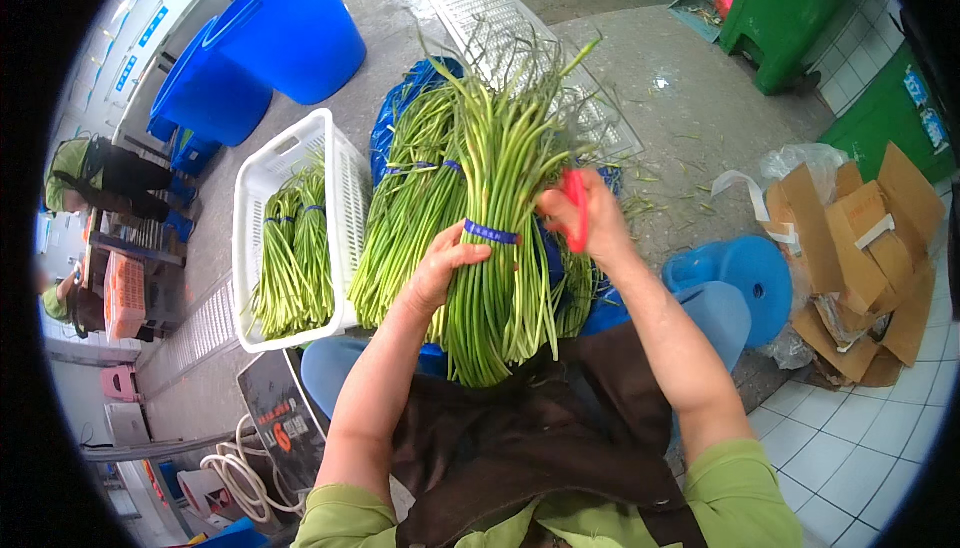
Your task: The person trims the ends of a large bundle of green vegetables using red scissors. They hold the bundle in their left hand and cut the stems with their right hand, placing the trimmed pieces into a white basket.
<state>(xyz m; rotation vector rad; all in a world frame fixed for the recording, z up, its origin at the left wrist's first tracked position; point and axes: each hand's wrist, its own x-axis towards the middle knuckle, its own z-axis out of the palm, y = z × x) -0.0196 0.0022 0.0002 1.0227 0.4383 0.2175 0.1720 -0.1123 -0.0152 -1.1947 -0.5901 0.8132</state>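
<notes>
My left hand [444, 266] grips a bundle of garlic scapes [484, 308] just below its printed purple-blue band [491, 232]. The bundle stands nearly upright before my apron, its thin curly tips pointing away from me. Red-handled scissors [576, 210] are in my right hand [596, 218], close to the bundle's right side; their blades are blurred and partly hidden by the stems. More banded scapes [416, 210] lie behind and to the left on blue plastic sheeting [390, 109]. A white plastic crate [349, 173] at the left holds several banded bundles [296, 263].
Two large blue tubs [300, 30] stand beyond the crate. To the right are a blue plastic stool [750, 289], flattened cardboard boxes [847, 248] and green wheeled bins [787, 15]. Scape trimmings [675, 199] litter the floor near a metal drain grate [510, 7]. Two people work at far left.
</notes>
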